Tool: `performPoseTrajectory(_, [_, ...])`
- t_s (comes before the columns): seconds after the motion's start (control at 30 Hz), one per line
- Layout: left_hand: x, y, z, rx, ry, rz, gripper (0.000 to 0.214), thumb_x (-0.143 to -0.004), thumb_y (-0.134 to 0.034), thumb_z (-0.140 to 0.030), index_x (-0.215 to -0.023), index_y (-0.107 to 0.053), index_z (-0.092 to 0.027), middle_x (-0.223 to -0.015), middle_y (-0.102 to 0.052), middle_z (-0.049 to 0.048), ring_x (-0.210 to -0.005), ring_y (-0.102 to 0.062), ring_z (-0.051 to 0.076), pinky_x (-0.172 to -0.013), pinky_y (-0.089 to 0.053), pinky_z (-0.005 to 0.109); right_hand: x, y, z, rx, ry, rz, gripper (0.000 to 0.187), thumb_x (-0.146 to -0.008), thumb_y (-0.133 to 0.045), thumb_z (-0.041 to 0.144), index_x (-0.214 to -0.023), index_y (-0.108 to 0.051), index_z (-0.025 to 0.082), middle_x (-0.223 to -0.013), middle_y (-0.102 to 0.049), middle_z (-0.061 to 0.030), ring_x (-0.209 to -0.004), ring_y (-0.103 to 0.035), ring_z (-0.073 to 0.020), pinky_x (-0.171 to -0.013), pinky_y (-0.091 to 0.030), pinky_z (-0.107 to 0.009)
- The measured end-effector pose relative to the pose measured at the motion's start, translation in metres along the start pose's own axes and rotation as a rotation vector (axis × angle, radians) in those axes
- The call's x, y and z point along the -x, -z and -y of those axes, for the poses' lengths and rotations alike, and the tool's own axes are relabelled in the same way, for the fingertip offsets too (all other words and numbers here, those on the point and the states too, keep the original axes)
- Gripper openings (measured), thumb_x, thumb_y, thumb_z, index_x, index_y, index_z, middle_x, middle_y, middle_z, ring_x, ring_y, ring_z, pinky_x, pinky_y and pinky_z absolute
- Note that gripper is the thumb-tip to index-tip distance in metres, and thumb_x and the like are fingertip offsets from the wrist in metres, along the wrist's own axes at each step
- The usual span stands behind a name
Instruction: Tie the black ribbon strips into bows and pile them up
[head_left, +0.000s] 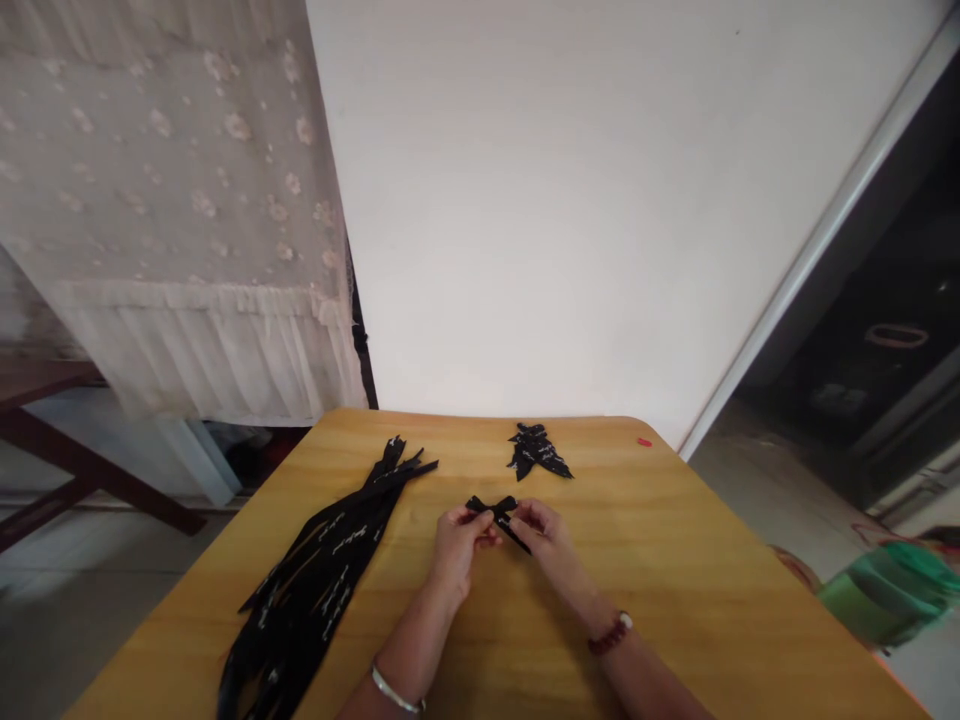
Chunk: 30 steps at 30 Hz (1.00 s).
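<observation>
Over the middle of a wooden table [675, 600], my left hand [459, 545] and my right hand [541, 532] meet. Both pinch a small black ribbon piece [495, 510] folded into a bow shape, with one tail running down to the right under my right fingers. My left wrist wears a silver bangle and my right wrist a beaded bracelet. A long pile of black ribbon strips with white lettering [322, 580] lies to the left of my hands. A finished-looking black ribbon bow [536, 452] rests near the table's far edge.
A tiny red object [643, 442] lies at the far right corner of the table. A lace curtain [165, 220] hangs at the left, a white wall stands behind, and a green container [892, 595] sits on the floor to the right.
</observation>
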<state>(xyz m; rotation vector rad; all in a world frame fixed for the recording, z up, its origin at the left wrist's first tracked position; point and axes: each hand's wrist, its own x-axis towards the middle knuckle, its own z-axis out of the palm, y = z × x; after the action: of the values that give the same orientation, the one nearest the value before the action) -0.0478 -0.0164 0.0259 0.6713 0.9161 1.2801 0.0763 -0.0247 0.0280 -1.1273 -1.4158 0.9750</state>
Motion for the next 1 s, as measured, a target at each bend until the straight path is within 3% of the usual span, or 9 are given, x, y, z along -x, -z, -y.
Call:
performPoseTrajectory(0.17, [-0.001, 0.002, -0.003, -0.035, 0.000, -0.046, 0.021, -0.046, -0.068, -0.023, -0.057, -0.054, -0.011, -0.043, -0.048, -0.0042, -0.039, -0.045, 0.006, -0.039, -0.043, 0.022, 0.000, -0.001, -0.004, 0.018, -0.019, -0.010, 0.016, -0.067, -0.053, 0.032, -0.068, -0.054, 0.016, -0.061, -0.055, -0.0007, -0.058, -0.049, -0.0133, -0.055, -0.038, -0.024])
performPoseTrajectory(0.3, [-0.001, 0.002, -0.003, -0.079, 0.011, -0.081, 0.023, -0.047, -0.067, -0.025, -0.058, -0.052, -0.012, -0.038, -0.045, -0.0062, -0.030, -0.042, 0.006, -0.027, -0.029, 0.015, 0.001, -0.003, -0.006, 0.085, -0.039, -0.017, 0.016, -0.064, -0.055, 0.029, -0.055, -0.050, 0.017, -0.049, -0.048, 0.0032, -0.047, -0.043, -0.0104, -0.045, -0.033, -0.022])
performPoseTrajectory(0.47, [-0.002, 0.002, -0.004, -0.092, 0.040, -0.120, 0.021, -0.050, -0.066, -0.025, -0.057, -0.050, -0.013, -0.032, -0.039, -0.0093, -0.020, -0.030, 0.003, -0.020, -0.015, 0.013, 0.003, -0.004, -0.013, 0.148, -0.036, 0.026, 0.015, -0.065, -0.053, 0.027, -0.054, -0.048, 0.017, -0.048, -0.046, 0.0042, -0.046, -0.041, -0.0097, -0.044, -0.032, -0.021])
performPoseTrajectory(0.57, [0.000, 0.001, -0.006, -0.031, 0.078, -0.100, 0.019, -0.052, -0.066, -0.020, -0.060, -0.051, -0.012, -0.041, -0.051, -0.0051, -0.024, -0.040, 0.004, -0.022, -0.025, 0.013, 0.004, -0.006, -0.017, 0.224, -0.011, 0.035, 0.013, -0.065, -0.051, 0.023, -0.053, -0.048, 0.017, -0.048, -0.045, 0.0043, -0.046, -0.041, -0.0097, -0.043, -0.031, -0.021])
performPoseTrajectory(0.67, [0.002, 0.001, -0.008, 0.051, 0.156, -0.067, 0.018, -0.055, -0.065, -0.015, -0.068, -0.052, -0.011, -0.062, -0.063, 0.0051, -0.052, -0.060, 0.013, -0.038, -0.044, 0.017, 0.004, -0.007, -0.017, 0.265, 0.021, 0.057, 0.010, -0.065, -0.050, 0.020, -0.055, -0.050, 0.017, -0.049, -0.047, 0.0036, -0.047, -0.042, -0.0103, -0.045, -0.032, -0.021])
performPoseTrajectory(0.8, [0.002, 0.002, -0.008, 0.069, 0.139, -0.028, 0.013, -0.057, -0.064, -0.011, -0.062, -0.052, -0.010, -0.068, -0.065, 0.0102, -0.066, -0.062, 0.018, -0.050, -0.049, 0.019, 0.004, -0.003, -0.007, 0.144, 0.017, 0.138, 0.009, -0.069, -0.048, 0.022, -0.065, -0.054, 0.017, -0.060, -0.055, 0.0002, -0.057, -0.050, -0.0133, -0.053, -0.038, -0.023])
performPoseTrajectory(1.0, [0.001, 0.003, 0.000, -0.036, 0.130, -0.020, 0.010, -0.057, -0.063, -0.011, -0.060, -0.053, -0.009, -0.059, -0.064, 0.0090, -0.059, -0.062, 0.019, -0.048, -0.049, 0.022, 0.001, 0.005, 0.006, 0.149, -0.007, -0.094, 0.031, -0.073, -0.042, 0.042, -0.057, -0.050, 0.017, -0.055, -0.051, 0.0004, -0.057, -0.049, -0.0141, -0.053, -0.036, -0.024])
